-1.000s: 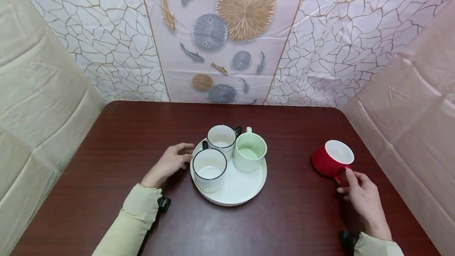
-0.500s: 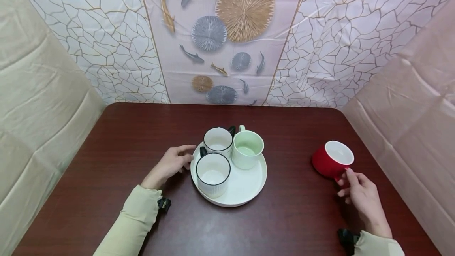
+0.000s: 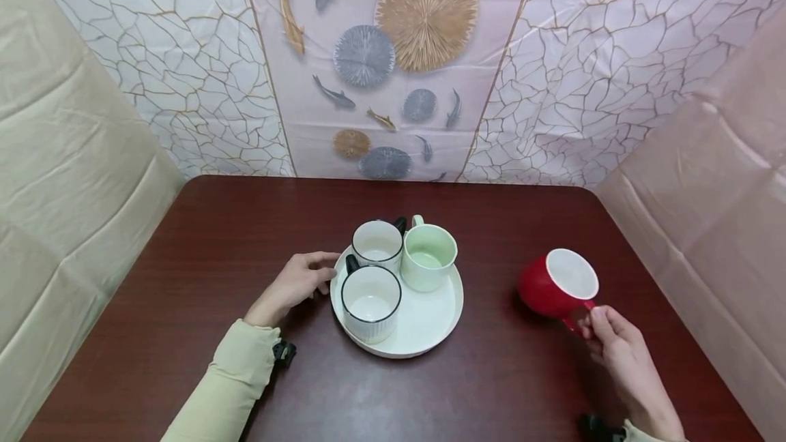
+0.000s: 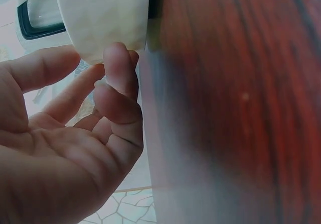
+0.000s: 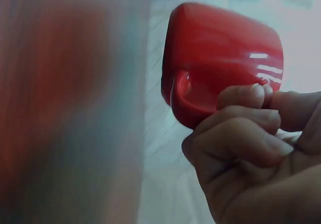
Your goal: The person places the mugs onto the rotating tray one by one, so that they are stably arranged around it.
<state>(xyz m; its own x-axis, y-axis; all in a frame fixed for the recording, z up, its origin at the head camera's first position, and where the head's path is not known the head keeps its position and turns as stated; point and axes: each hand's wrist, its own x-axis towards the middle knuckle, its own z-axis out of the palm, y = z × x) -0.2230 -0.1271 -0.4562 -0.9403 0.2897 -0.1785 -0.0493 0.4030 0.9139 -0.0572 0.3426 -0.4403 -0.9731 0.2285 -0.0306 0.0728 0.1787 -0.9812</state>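
A round white plate (image 3: 424, 322) bears two white mugs, a front one (image 3: 370, 302) and a back one (image 3: 377, 243), both with black rims and handles, plus a pale green mug (image 3: 428, 259). At its left edge my left hand (image 3: 299, 278) holds the rim; the left wrist view shows thumb and curled fingers (image 4: 118, 68) against the plate's side wall. On the right, my right hand (image 3: 620, 340) pinches the handle of a red mug (image 3: 546, 288) with a white inside. Tilted, this mug hangs over the table in the right wrist view.
The dark red-brown table (image 3: 491, 374) has rounded far corners. A patterned curtain (image 3: 424, 121) hangs behind it, and padded cream panels (image 3: 706, 189) line both sides. A stretch of tabletop separates plate and red mug.
The plate with its three mugs has turned slightly anticlockwise beside my left hand. My right hand has tightened on the red mug's handle, raised the mug and carried it a little left.
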